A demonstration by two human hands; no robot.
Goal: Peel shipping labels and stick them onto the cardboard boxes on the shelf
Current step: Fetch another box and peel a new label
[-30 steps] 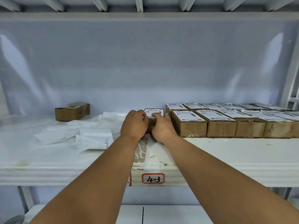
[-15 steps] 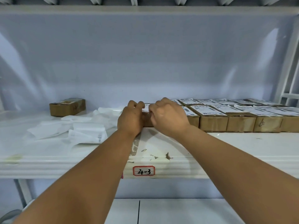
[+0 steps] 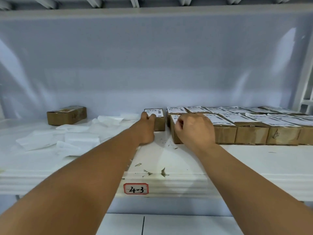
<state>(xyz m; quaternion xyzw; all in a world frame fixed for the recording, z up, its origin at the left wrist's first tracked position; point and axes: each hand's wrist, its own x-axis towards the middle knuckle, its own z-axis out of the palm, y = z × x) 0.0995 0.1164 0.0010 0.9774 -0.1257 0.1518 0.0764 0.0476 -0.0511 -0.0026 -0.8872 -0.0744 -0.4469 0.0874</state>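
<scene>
On the white shelf (image 3: 237, 167) the right hand (image 3: 194, 131) has left the labelled box (image 3: 160, 123) at frame centre and hangs clenched, seemingly empty, over the finished row (image 3: 250, 134). The left hand (image 3: 146, 131) still grips this box; its label (image 3: 156, 112) seems stuck.

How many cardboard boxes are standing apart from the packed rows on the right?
2. A plain box at far left, and a labelled box in the middle, gripped by the left hand. None seems hidden.
</scene>
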